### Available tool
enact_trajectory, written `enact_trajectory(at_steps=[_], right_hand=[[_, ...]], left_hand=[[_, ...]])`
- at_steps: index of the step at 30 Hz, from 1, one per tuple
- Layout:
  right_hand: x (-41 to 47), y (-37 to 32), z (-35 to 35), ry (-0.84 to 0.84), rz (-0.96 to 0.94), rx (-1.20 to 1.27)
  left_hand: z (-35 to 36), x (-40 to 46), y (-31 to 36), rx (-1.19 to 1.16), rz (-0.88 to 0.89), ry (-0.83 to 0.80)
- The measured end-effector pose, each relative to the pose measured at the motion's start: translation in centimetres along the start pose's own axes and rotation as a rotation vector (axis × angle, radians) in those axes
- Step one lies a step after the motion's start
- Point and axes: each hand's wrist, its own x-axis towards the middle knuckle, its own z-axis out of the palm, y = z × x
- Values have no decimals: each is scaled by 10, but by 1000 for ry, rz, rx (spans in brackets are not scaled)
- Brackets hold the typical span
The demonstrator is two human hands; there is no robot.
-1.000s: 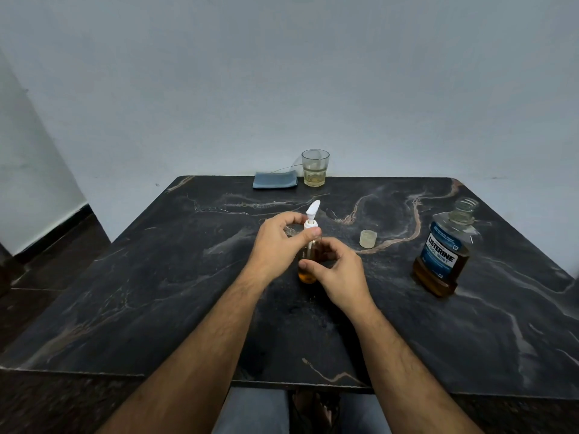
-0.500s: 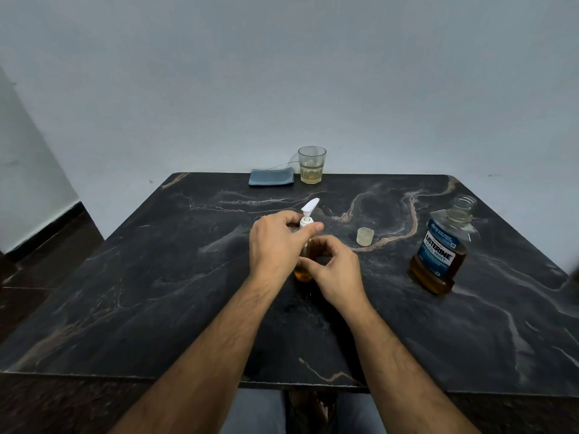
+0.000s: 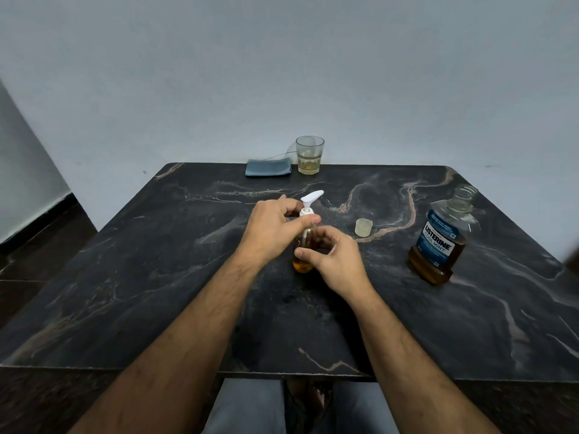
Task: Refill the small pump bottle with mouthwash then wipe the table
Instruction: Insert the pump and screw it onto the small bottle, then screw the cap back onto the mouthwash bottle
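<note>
Firmly, both hands' fingers (image 3: pixel 308 221) around the pump bottle (image 3: pixel 303 261).

One head camera, looking forward and down at a dark marble table

The only view comes from the person's head and faces ahead and downward, so both forearms enter from the bottom edge and meet near the middle, where the left hand (image 3: pixel 275 227) and the right hand (image 3: pixel 336 261) are close to the lens. The table (image 3: pixel 141 277) spreads wide around the hands, and beyond the hands the far edge meets a pale wall. The lens is wide-angle, so the table edges look bent. No second view shares the scene.
</note>
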Motion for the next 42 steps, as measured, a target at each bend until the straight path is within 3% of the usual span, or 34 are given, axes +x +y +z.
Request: enact_trajectory(at_steps=[11,13,15,17,19,22,28,31,34,42], right_hand=[[-6,-5,-21,-123,1,-92],[-5,-2,-35,-33,29,-147],[-1,1,-50,166,48,-246],[6,5,-64,330,66,-334],[17,10,-73,362,110,-427],[37,15,-73,251,213,-596],[68,13,-72,43,317,-736],[70,14,-78,22,301,-752],[63,1,-83,95,227,-691],[23,-105,-133,268,-211,-429]], left_hand=[[9,-21,-1,6,-22,88],[11,-30,-1,-64,-9,205],[14,-42,3,-99,58,423],[21,-54,11,-100,151,542],[33,-62,19,-109,230,510],[55,-67,33,-137,261,370],[75,-58,43,-167,104,195],[78,-55,41,-134,66,155],[81,-56,37,-128,42,135],[99,-50,37,-152,-13,85]])
